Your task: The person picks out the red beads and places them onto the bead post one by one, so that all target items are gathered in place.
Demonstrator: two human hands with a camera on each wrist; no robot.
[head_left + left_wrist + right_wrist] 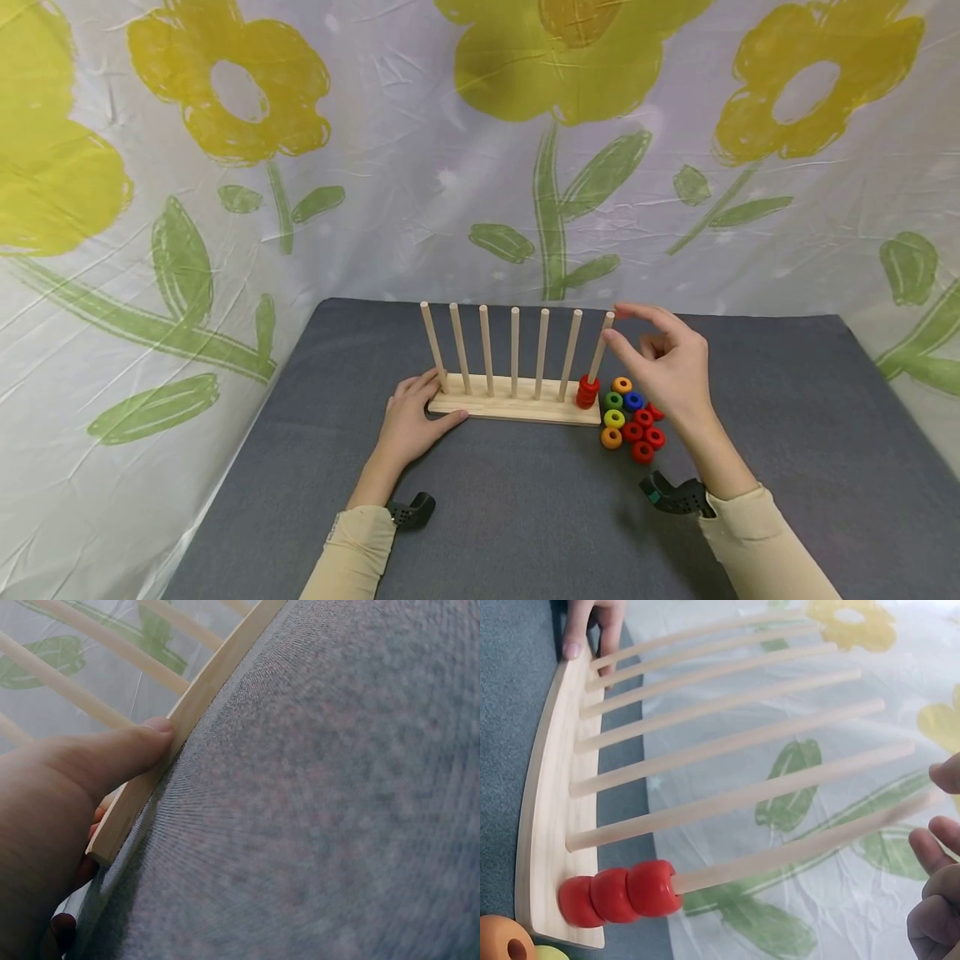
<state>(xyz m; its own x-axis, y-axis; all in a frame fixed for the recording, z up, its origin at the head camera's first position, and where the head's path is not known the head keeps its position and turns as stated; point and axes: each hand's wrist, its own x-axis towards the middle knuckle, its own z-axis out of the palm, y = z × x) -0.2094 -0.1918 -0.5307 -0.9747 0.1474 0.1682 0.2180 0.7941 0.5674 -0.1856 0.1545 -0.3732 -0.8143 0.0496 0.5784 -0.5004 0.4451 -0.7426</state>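
A wooden peg rack (pixel 517 407) has a row of upright pegs on a flat base. Three red beads (pixel 619 892) sit stacked at the foot of its rightmost peg (pixel 602 348). My left hand (pixel 411 419) grips the left end of the base, with the thumb (pixel 142 746) on its front edge and the other fingers reaching behind. Beside the tip of the rightmost peg, my right hand (pixel 671 362) has its thumb and index finger spread apart, with no bead between them. The other right fingers are bent toward the palm.
Loose beads lie on the grey cloth right of the rack, below my right hand: several red beads (pixel 642 452), a blue bead (pixel 633 402), a green bead (pixel 613 401), a yellow bead (pixel 614 418) and two orange beads (pixel 611 438). A flowered curtain (pixel 390 208) hangs behind the table.
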